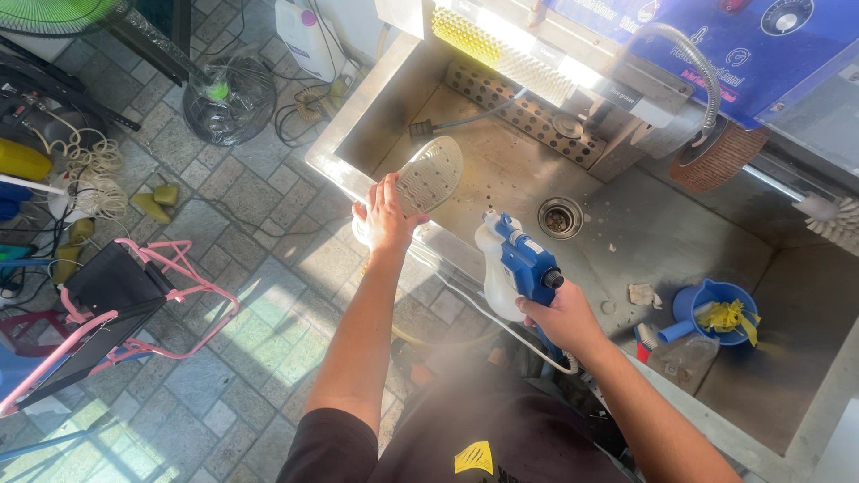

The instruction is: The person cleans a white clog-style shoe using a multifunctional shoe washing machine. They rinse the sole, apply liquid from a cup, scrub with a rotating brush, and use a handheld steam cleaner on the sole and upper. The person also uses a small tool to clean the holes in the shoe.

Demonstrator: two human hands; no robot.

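Head view: left hand fingers grip shoe; right hand fingers clasp spray gun; sink drain, blue bowl nearby.

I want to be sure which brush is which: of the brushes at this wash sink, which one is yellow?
The long yellow brush mounted along the sink's back edge, top left of the basin. The round one right of it is reddish-brown, and the one at the far right is white.
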